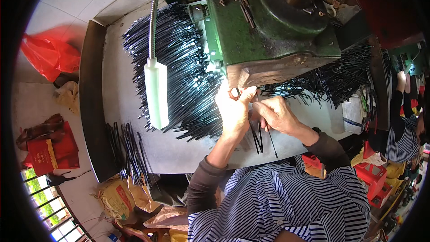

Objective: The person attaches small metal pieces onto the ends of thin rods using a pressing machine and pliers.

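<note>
My left hand (234, 111) is up against the underside of the green machine's front block (277, 68), its thumb and fingers pinched around the end of a thin black rod. My right hand (276, 113) is just beside it, fingers curled around several thin black rods (257, 138) that hang down over the pale worktop (192, 154). Where the rod in my left hand meets the machine, my fingers and the block hide the contact. A large pile of similar black rods (174, 62) lies to the left of my hands, and another pile (331, 76) lies to the right.
A white lamp (156, 94) on a flexible metal neck hangs left of my hands. Small metal bits (244, 9) lie on the machine. A dark raised edge (92, 103) bounds the worktop's left side, with more rods (130, 152) near it. Another person (403, 139) is far right.
</note>
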`<action>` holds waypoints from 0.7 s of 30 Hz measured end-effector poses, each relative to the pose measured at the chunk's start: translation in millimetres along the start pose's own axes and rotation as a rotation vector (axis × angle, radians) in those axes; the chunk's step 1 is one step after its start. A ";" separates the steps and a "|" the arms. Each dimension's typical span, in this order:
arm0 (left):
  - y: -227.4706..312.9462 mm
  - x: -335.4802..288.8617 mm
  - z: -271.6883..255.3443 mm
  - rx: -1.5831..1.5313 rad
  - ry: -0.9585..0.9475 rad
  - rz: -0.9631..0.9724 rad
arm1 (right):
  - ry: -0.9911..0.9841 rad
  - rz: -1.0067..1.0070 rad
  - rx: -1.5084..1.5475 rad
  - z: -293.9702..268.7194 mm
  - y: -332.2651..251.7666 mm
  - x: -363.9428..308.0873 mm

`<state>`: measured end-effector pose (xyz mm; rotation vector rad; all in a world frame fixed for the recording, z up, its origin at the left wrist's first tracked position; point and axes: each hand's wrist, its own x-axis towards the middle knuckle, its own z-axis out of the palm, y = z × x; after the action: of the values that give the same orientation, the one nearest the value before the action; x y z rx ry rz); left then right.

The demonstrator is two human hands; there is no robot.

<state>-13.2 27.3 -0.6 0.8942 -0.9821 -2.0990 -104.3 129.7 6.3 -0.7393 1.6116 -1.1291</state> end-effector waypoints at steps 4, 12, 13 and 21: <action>-1.3 1.7 -3.5 -0.002 -0.036 0.032 | 0.042 -0.049 0.046 4.1 6.3 -0.4; 8.8 12.6 0.1 0.079 -0.041 0.081 | 0.038 -0.082 0.127 2.9 -7.9 8.5; 7.2 15.0 -2.1 0.118 -0.055 0.077 | 0.057 -0.084 0.136 3.5 -11.4 8.6; 2.5 13.4 -8.6 0.134 -0.054 0.103 | -0.039 0.045 0.313 1.4 -13.1 6.3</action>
<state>-13.3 12.4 -6.8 0.8372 -1.1830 -1.9991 -105.8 118.8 15.9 -0.5135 1.3700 -1.2888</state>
